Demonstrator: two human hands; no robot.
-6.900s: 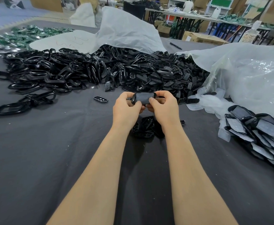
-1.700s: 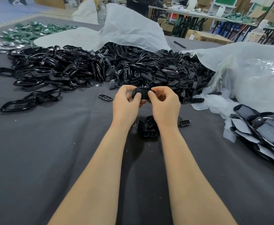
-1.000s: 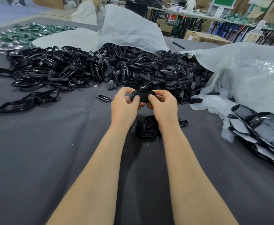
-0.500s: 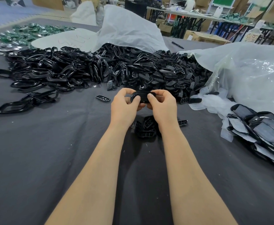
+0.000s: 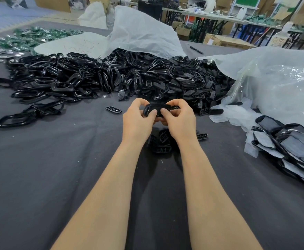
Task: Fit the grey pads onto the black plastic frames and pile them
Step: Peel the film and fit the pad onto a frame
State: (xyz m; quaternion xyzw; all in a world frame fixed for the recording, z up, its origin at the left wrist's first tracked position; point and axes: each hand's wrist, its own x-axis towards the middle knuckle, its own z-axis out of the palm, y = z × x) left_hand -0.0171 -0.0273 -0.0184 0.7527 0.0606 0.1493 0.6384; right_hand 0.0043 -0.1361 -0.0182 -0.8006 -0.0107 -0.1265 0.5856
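At the far left edge of the grey table [image 5: 39,168], green parts [image 5: 28,36] lie scattered at the back. Nearer, a loose ring [image 5: 28,114] of black plastic sits apart from the heap [image 5: 111,74], a wide mound of black frames and inserts that runs across the table's middle. A white bag [image 5: 144,31] is draped over the back of the heap. A single insert [image 5: 113,109] lies flat on the cloth just left of the hands.

The left hand [image 5: 137,121] and right hand [image 5: 181,120] meet in front of the heap, raised off the table. Between them is one black frame [image 5: 159,108], lying crosswise: the left hand's curled fingers grasp its left end, the right hand's grasp its right end, and both thumbs press on its near face. Whether a grey pad sits in it cannot be told, since the fingers cover most of it. Below the hands, a small cluster [image 5: 162,139] of black inserts rests on the cloth, with one more piece [image 5: 201,137] just right of the right wrist.

Further right a pen [image 5: 196,50] lies behind the heap. A clear bag [image 5: 277,82] bulges at the right side, and in front of it, at the table's right edge and well apart from the hands, lies the pile [image 5: 288,143] of frames fitted with grey pads, overlapping one another
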